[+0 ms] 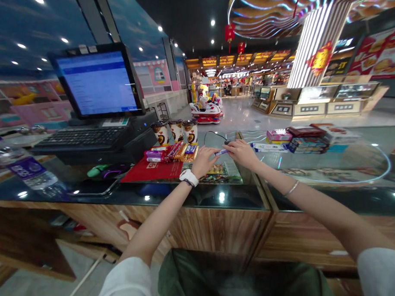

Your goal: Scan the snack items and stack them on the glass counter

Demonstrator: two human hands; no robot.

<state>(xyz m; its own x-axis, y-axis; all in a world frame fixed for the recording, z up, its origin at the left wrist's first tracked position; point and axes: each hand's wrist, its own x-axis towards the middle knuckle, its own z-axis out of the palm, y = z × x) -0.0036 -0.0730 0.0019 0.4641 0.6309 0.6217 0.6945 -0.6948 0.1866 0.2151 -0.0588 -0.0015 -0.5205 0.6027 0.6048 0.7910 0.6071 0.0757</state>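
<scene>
A slim purple-and-white packet (pixel 221 152) spans the gap between my two hands above the counter. My left hand (pixel 202 161), with a white watch (pixel 188 177) at its wrist, pinches the packet's left end. The fingers of my right hand (pixel 243 153) close on its right end. Just left of my left hand lies a row of wrapped snack bars (pixel 174 152) in purple, red and orange, partly over a red sheet (pixel 153 169). Three lidded cups (pixel 176 132) stand behind the bars. Under my hands, colourful printed packaging (pixel 217 171) shows on or through the glass.
At the left are a monitor (pixel 96 82), a keyboard (pixel 83 138), a mouse (pixel 115 170) and a water bottle (pixel 31 171). Stacked boxes (pixel 309 139) and a long white-blue box (pixel 270 147) sit to the right. A thin dark cable (pixel 210 132) loops behind my hands.
</scene>
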